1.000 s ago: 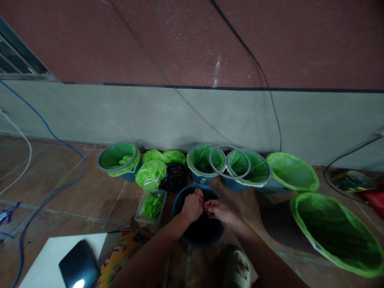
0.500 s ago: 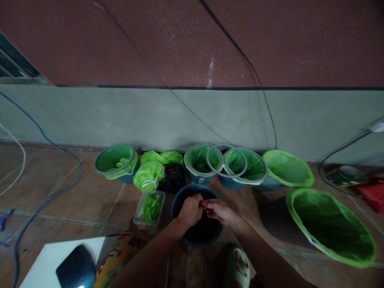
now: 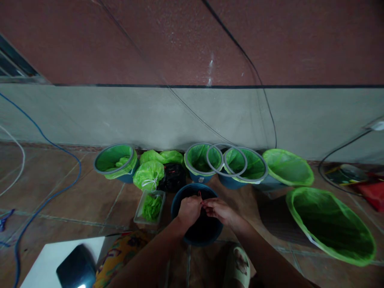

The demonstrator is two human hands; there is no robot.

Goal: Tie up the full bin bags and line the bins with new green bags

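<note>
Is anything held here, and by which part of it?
The left hand and right hand pinch a thin red strand; exactly where along its length cannot be told.

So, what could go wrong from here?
The thin red strip, held between the left hand and right hand, might slip loose over the dark bin. The loose gray ring lies across two lined bins, so a bump could knock it off. The blue cable snakes over the floor, where a foot might catch it.
</note>
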